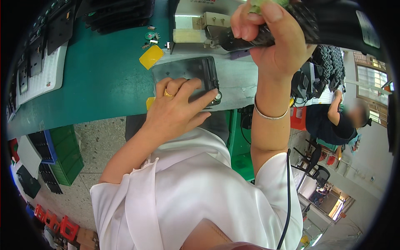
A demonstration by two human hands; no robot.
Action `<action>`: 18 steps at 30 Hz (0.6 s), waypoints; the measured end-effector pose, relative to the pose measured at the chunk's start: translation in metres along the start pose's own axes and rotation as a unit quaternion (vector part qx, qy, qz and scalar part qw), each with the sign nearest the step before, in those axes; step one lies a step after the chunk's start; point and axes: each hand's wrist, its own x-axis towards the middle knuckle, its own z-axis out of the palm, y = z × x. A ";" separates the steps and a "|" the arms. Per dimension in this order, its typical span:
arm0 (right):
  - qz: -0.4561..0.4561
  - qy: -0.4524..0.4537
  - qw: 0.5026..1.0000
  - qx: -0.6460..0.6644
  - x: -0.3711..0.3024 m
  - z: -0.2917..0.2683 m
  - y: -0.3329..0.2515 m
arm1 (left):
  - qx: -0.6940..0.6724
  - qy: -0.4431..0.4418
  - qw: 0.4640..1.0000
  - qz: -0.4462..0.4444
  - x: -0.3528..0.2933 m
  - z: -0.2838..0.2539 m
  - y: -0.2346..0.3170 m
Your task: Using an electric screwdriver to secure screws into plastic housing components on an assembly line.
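Black casing (177, 68): one, flat, rectangular; lies by the near edge of the tabletop (96, 83). Judged light, stiff, smooth and apt to slide; thin walls may scratch or crack. Suggested hold: opposite side edges, clear of the fittings along its right side.

Right hand (283, 41): raised, fingers curled round a dark wrapped part (264, 36); exact kind unclear.

Left hand (171, 104): fingers spread over the casing, not closed round it.

Yellow pieces (151, 57): two; one beside the casing's far left corner, one at the tabletop's near edge.

Round component (218, 96): one, silvery, by the left forefinger's tip.

Loose small parts (152, 39): several, beyond the farther yellow piece.
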 end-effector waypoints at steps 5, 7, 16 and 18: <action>0.109 -0.052 0.981 -0.154 -0.043 -0.032 -0.050 | -0.012 0.012 1.000 -0.004 0.000 -0.001 0.001; 0.059 -0.006 0.996 -0.065 -0.060 -0.024 -0.059 | -0.016 0.006 1.000 -0.005 -0.001 0.000 0.003; 0.129 0.146 0.972 -0.133 -0.103 0.000 -0.069 | 0.022 -0.018 1.000 0.008 0.000 0.004 0.003; 0.126 0.151 0.972 -0.128 -0.104 0.000 -0.067 | 0.017 -0.008 1.000 0.008 -0.001 0.004 0.004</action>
